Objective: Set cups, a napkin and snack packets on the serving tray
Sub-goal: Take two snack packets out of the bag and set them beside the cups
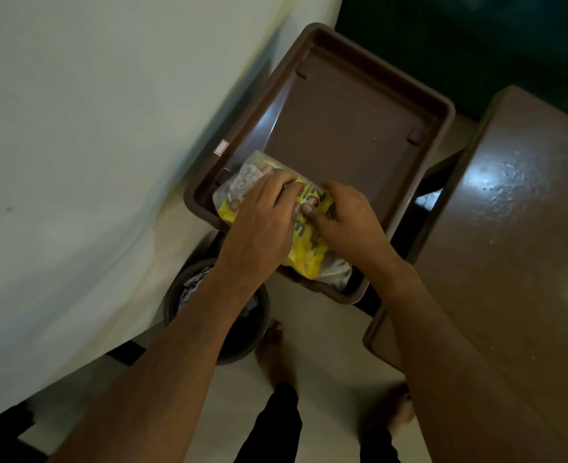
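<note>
A brown plastic serving tray (349, 128) lies in the middle of the view, its far half bare. A yellow and clear snack packet (309, 255) lies in the tray's near end. My left hand (262, 225) rests on top of the packet with its fingers curled over it. My right hand (349, 222) grips the packet from the right side, thumb pressed on the yellow print. Both hands touch each other over the packet. No cups or napkin are in view.
A white wall or cabinet side (92, 162) runs along the left. A glossy brown table (509, 228) stands on the right. A dark round bin (239, 329) with crumpled waste sits on the floor under my left forearm. My bare feet stand on pale tiles.
</note>
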{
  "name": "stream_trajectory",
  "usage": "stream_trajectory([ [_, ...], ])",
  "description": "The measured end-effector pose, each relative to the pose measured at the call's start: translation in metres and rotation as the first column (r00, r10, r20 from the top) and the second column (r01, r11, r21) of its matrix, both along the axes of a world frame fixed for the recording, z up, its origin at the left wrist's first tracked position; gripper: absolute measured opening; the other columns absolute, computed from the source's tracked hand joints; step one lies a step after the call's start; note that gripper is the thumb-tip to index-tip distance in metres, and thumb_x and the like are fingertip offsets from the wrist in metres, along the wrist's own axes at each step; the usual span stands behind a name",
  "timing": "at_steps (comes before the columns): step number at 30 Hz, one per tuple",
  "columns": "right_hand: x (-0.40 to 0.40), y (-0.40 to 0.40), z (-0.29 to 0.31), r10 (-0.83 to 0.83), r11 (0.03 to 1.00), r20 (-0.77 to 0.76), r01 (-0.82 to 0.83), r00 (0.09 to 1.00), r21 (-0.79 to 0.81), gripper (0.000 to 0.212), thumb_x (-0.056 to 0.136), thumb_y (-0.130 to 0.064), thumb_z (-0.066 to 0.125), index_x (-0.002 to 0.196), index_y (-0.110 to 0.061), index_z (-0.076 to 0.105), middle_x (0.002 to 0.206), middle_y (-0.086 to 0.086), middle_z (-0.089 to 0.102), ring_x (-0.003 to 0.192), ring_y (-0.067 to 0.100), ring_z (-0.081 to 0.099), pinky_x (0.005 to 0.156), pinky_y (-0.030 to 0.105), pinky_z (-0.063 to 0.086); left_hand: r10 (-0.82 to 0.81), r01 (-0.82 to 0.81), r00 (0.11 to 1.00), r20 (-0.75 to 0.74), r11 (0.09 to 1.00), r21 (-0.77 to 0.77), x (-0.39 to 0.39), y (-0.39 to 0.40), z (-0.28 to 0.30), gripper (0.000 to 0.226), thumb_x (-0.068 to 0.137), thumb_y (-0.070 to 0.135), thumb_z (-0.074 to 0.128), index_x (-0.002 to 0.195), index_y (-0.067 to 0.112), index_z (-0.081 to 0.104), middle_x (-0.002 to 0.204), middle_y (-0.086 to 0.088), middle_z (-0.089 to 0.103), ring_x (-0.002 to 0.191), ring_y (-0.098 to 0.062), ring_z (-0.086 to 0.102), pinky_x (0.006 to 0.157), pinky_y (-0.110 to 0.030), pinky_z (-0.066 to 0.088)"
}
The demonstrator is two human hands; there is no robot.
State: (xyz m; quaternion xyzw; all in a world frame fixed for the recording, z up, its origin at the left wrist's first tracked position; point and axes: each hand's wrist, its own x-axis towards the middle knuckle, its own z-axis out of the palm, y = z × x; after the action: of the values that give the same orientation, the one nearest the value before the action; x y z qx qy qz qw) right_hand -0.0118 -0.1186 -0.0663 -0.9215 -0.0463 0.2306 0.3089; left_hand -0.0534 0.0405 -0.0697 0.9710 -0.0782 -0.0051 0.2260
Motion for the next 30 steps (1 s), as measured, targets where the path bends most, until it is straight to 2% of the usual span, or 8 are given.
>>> stream_trajectory([
  [6,0.009,-0.016,0.008,-0.381,0.896,-0.184,0.411,0.906,0.166,0.033,0.08,-0.04,0.088,0.095,-0.015,0.072,0.087,0.003,0.077,0.083,0.02,0.076,0.08,0.047,0.064,0.196,-0.198,0.98,-0.028,0.971,-0.135,0.011,-0.007,0.001,0.064,0.101,0.041,0.066,0.148,0.002,0.049,0.152,-0.018,0.049,0.144,-0.03,0.046,0.116,-0.039,0.044],
  [10,0.007,-0.024,0.013,-0.466,0.794,-0.221,0.515,0.857,0.324,0.031,0.082,-0.03,0.088,0.093,-0.01,0.068,0.085,0.006,0.078,0.078,0.017,0.077,0.07,0.04,0.065,0.462,-0.466,0.88,-0.112,0.792,-0.394,0.015,-0.018,0.007,0.074,0.101,0.045,0.065,0.156,0.003,0.036,0.16,-0.016,0.037,0.148,-0.022,0.038,0.106,-0.003,0.032],
  [12,0.007,-0.031,0.017,-0.484,0.728,-0.239,0.539,0.842,0.423,0.028,0.084,-0.022,0.087,0.089,-0.012,0.061,0.07,0.0,0.074,0.062,0.01,0.073,0.058,0.029,0.06,0.554,-0.551,0.82,-0.144,0.698,-0.457,0.018,-0.022,0.007,0.072,0.104,0.04,0.061,0.157,0.0,0.032,0.162,-0.018,0.034,0.151,-0.025,0.035,0.109,0.003,0.024],
  [14,0.009,-0.04,0.021,-0.502,0.654,-0.271,0.565,0.822,0.503,0.029,0.087,-0.018,0.084,0.089,-0.013,0.056,0.057,-0.002,0.07,0.051,0.011,0.068,0.056,0.028,0.059,0.613,-0.61,0.769,-0.181,0.62,-0.493,0.022,-0.022,0.004,0.065,0.106,0.036,0.058,0.155,0.0,0.036,0.158,-0.014,0.041,0.148,-0.018,0.041,0.119,-0.008,0.028],
  [17,0.014,-0.051,0.025,-0.534,0.525,-0.344,0.622,0.772,0.581,0.025,0.089,-0.013,0.081,0.096,-0.008,0.057,0.059,-0.002,0.071,0.048,0.009,0.064,0.059,0.031,0.062,0.549,-0.687,0.713,-0.436,0.422,-0.592,0.033,-0.023,0.003,0.034,0.109,0.037,0.051,0.133,0.015,0.063,0.12,0.011,0.07,0.105,0.012,0.063,0.101,-0.021,0.052],
  [22,0.014,-0.057,0.024,-0.502,0.472,-0.448,0.669,0.739,0.574,0.043,0.088,-0.003,0.079,0.123,-0.002,0.055,0.103,0.008,0.08,0.069,0.02,0.075,0.069,0.038,0.064,0.198,-0.747,0.657,-0.727,0.041,-0.664,0.046,-0.028,0.004,0.037,0.11,0.042,0.048,0.113,0.019,0.076,0.114,-0.007,0.081,0.108,-0.023,0.077,0.097,-0.048,0.061],
  [26,0.011,-0.06,0.025,-0.379,0.428,-0.571,0.685,0.729,0.59,0.04,0.093,-0.022,0.076,0.127,-0.005,0.064,0.112,0.019,0.077,0.088,0.031,0.077,0.065,0.037,0.064,0.258,-0.759,0.643,-0.721,0.089,-0.645,0.053,-0.026,0.0,0.029,0.102,0.037,0.065,0.111,0.011,0.076,0.103,-0.009,0.082,0.095,-0.025,0.08,0.086,-0.048,0.066],
  [30,0.01,-0.063,0.025,-0.388,0.356,-0.649,0.756,0.655,0.55,0.039,0.097,-0.022,0.072,0.131,-0.006,0.063,0.119,0.018,0.076,0.106,0.035,0.076,0.087,0.054,0.064,0.407,-0.77,0.626,-0.666,0.185,-0.61,0.057,-0.024,-0.001,0.035,0.086,0.031,0.086,0.11,0.009,0.074,0.1,-0.005,0.082,0.092,-0.02,0.08,0.088,-0.048,0.066],
])
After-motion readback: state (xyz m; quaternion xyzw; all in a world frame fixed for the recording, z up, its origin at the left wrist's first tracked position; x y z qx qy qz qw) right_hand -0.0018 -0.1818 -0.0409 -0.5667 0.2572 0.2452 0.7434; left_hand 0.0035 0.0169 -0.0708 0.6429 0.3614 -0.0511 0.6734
